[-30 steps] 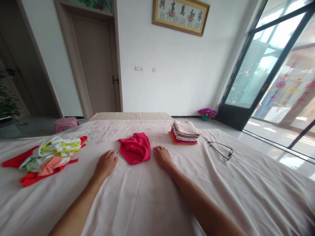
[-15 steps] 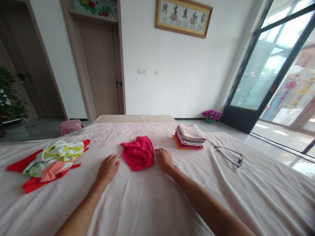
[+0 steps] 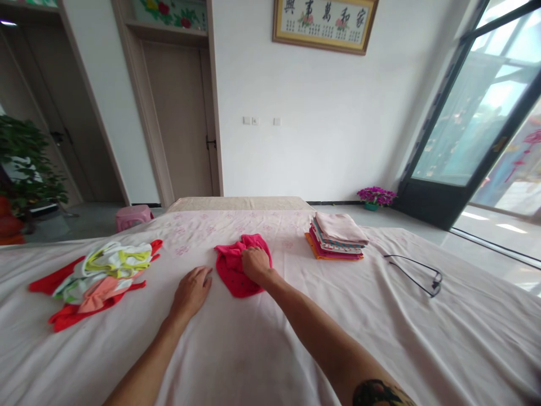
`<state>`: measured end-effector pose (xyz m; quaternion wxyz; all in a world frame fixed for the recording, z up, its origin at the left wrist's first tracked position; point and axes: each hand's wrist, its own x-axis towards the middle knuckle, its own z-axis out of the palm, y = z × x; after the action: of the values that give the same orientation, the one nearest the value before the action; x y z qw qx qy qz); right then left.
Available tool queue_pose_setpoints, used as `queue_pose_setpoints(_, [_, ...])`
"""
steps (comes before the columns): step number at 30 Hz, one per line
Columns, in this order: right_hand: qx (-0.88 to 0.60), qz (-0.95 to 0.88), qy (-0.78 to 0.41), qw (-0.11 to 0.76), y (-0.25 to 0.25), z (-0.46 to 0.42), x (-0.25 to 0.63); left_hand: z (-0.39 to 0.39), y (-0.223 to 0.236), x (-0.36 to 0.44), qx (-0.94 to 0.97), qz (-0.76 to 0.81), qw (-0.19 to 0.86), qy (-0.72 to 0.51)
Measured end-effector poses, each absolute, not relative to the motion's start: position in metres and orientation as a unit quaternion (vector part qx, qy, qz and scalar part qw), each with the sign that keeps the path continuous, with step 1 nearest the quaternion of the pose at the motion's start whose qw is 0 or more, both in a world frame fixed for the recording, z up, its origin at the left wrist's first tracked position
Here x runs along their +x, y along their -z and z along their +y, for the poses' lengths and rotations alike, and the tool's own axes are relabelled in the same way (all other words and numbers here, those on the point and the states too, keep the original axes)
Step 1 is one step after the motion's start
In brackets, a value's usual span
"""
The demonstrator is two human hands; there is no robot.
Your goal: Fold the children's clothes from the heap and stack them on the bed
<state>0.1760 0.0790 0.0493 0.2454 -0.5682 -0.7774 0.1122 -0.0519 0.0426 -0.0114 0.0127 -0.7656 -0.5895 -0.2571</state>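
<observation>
A crumpled crimson-pink garment [image 3: 240, 280] with small dark dots lies on the pale pink sheet in front of me. My right hand [image 3: 256, 264] is on top of it, fingers curled down and closed on its fabric; the fingertips are partly hidden. Just left of the garment, my left hand [image 3: 195, 286] rests on the sheet, fingers loosely stretched and holding nothing. A neat stack of folded clothes [image 3: 338, 237], pale pink on top and orange at the bottom, stands to the right. Off to the left is a loose heap of red, white, yellow-edged and peach garments [image 3: 105, 276].
Black-framed glasses [image 3: 416, 276] lie on the sheet [image 3: 236, 355] right of the stack. Beyond its far edge are a pink stool [image 3: 134, 217], a leafy plant [image 3: 29, 163] and a pot of purple flowers [image 3: 375, 195]. A glass door [image 3: 454, 129] stands at the right.
My right hand has moved left from beside the crimson garment onto it and closed on the fabric. My left hand stays on the sheet. The view has turned slightly left.
</observation>
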Motion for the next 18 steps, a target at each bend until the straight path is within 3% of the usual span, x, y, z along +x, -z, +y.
queue_pose_setpoints(4, [-0.52, -0.669, -0.286, 0.447, -0.059, 0.081, 0.206, 0.041, 0.009, -0.051, -0.766, -0.585, 0.003, 0.267])
queue_pose_setpoints(9, [-0.44, -0.503, -0.447, 0.595, -0.071, 0.062, 0.278, 0.046, 0.014, -0.055, -0.769, -0.581, 0.003, 0.266])
queue_pose_setpoints(13, [-0.379, -0.376, -0.584, 0.612, -0.064, 0.042, 0.332, 0.05, 0.021, -0.056, -0.768, -0.583, 0.02, 0.265])
queue_pose_setpoints(18, [-0.435, -0.338, -0.625, 0.552, -0.048, 0.029, 0.355, 0.048, 0.022, -0.054, -0.765, -0.59, 0.035, 0.255])
